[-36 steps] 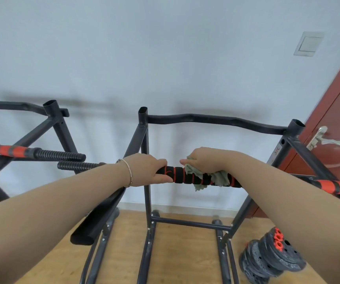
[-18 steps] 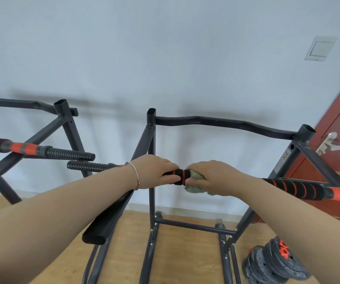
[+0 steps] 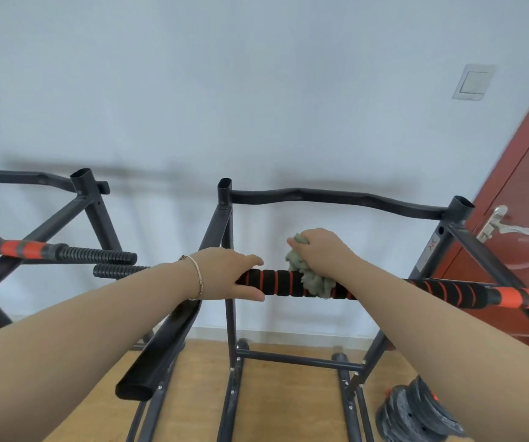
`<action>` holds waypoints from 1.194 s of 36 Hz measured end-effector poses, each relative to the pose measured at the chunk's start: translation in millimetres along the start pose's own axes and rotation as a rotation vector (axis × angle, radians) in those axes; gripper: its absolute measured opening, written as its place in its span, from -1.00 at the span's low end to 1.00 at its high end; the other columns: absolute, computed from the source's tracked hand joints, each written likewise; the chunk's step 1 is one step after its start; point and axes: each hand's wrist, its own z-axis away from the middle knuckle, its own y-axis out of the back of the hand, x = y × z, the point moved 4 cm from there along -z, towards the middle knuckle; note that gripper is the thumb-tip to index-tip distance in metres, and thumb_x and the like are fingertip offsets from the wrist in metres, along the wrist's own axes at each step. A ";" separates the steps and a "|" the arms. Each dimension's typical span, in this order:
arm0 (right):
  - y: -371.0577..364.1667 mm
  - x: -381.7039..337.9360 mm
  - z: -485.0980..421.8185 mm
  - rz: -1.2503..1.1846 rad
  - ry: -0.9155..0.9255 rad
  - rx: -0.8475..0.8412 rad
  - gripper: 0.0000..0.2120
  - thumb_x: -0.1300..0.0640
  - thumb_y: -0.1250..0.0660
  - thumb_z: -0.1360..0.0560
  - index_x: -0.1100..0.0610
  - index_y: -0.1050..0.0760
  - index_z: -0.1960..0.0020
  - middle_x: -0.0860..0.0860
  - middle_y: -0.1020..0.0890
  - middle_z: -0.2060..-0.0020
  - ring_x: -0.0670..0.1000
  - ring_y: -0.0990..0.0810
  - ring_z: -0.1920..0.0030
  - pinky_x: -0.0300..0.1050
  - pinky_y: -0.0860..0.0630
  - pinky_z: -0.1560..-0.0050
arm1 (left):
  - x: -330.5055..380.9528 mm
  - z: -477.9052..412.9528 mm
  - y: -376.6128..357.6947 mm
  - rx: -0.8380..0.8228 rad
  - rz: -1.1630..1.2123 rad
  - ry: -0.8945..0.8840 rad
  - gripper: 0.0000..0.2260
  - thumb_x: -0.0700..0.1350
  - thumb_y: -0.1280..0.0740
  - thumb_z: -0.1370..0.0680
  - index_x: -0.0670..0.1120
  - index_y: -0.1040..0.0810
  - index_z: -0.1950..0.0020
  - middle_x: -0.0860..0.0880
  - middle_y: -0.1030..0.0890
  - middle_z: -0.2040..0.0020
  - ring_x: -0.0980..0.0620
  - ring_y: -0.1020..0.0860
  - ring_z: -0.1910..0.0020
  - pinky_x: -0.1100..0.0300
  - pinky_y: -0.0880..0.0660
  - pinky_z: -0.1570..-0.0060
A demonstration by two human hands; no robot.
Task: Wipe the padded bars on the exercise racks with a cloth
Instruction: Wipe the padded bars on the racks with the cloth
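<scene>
A person's left hand, a thin bracelet at the wrist, wraps its fingers round the black-and-orange padded bar of a dark steel exercise rack. Just beside it, the right hand clutches a bunched green cloth that lies against the top of the same bar. Weight plates lie stacked on the wooden floor at lower right. A second rack stands to the left, against a pale wall with a light switch beside a red-brown door
</scene>
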 end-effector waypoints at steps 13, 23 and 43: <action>-5.4 -25.0 31.5 0.128 0.127 -0.313 -0.57 -0.14 -0.17 -0.66 0.11 -0.44 0.25 -0.02 -0.59 0.39 -0.02 -0.59 0.37 -0.20 -0.52 0.31 | -27.8 8.2 -9.1 0.135 0.154 -0.035 -0.65 0.48 -0.17 -0.40 0.23 -0.41 0.13 0.11 -0.48 0.25 0.12 -0.47 0.19 0.13 -0.50 0.09; -3.9 -16.6 27.3 0.017 0.120 -0.033 -0.53 -0.03 -0.12 -0.68 0.10 -0.34 0.37 -0.02 -0.60 0.36 0.02 -0.63 0.22 -0.15 -0.51 0.14 | -24.7 19.6 -2.7 0.178 0.314 0.005 -0.42 0.35 -0.39 -0.39 0.19 -0.40 -0.34 0.19 -0.50 0.06 0.14 -0.52 0.07 0.22 -0.48 -0.01; 1.1 18.6 63.4 0.728 0.264 0.075 -0.77 0.15 -0.29 -0.61 0.13 -0.39 -0.25 0.03 -0.54 0.14 0.11 -0.57 0.22 0.01 -0.61 0.20 | 33.0 -11.5 -3.4 0.089 -0.006 -0.025 -0.62 0.34 -0.21 -0.53 0.05 -0.35 -0.09 0.10 -0.52 0.11 0.09 -0.53 0.21 0.11 -0.57 0.10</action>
